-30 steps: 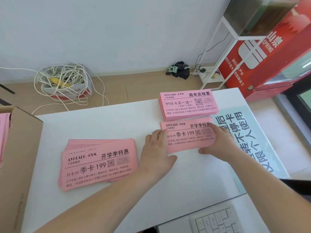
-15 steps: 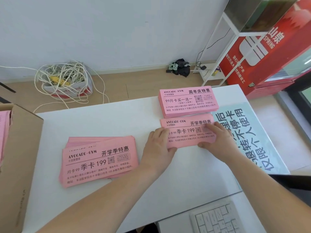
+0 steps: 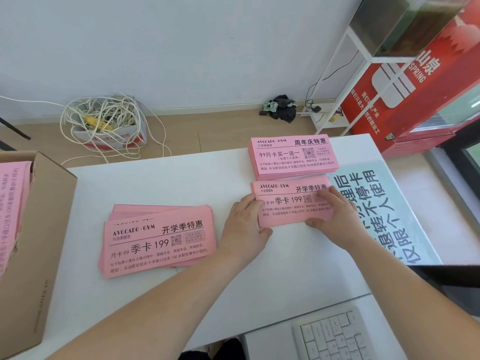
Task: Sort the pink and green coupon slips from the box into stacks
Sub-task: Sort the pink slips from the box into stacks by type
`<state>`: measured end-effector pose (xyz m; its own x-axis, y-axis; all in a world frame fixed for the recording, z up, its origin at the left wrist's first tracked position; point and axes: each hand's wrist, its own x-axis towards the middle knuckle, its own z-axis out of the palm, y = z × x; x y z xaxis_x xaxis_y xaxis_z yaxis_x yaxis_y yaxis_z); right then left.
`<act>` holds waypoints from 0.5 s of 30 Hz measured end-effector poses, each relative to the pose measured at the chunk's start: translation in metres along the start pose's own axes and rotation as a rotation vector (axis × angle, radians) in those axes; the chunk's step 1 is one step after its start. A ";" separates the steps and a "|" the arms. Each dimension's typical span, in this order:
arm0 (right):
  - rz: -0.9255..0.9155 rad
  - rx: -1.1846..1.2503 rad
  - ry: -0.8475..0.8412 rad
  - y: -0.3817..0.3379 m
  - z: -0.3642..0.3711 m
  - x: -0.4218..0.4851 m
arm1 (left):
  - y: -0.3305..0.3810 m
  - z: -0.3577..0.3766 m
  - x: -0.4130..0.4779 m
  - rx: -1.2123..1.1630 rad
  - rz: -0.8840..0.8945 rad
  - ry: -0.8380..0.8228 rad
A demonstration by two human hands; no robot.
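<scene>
A small stack of pink coupon slips (image 3: 288, 211) lies on the white table (image 3: 181, 183), right of centre. My left hand (image 3: 244, 227) holds its left end, fingers on the edge and thumb at the near side. My right hand (image 3: 335, 216) holds the right end, fingers on top and thumb at the near edge. Just beyond it sits a thicker, neat pink stack with a different print (image 3: 291, 159). A loose, fanned pile of pink slips (image 3: 155, 242) lies to the left. More pink slips (image 3: 13, 198) stand in the cardboard box (image 3: 39, 229) at the far left.
A pale green printed sheet (image 3: 376, 203) lies on the table under my right hand's side. A white keyboard (image 3: 335, 333) sits at the near edge. On the floor beyond are a box of tangled cable (image 3: 104, 123), a white rack and a red cabinet.
My left hand has slid right onto the stack's left end, thumb tucking along the near edge. My right hand has closed in on the right end. The other stacks have not moved.
</scene>
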<state>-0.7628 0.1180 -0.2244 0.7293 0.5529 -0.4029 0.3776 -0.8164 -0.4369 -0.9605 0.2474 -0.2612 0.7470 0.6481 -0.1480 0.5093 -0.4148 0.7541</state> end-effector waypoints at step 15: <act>-0.356 0.158 0.023 -0.155 0.087 -0.104 | -0.046 -0.133 -0.130 -0.178 -0.040 0.005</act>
<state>-0.9470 0.2017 -0.1845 0.5821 0.7915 -0.1864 0.5183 -0.5378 -0.6649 -1.1378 0.2675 -0.1911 0.7251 0.6653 -0.1775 0.4545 -0.2688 0.8492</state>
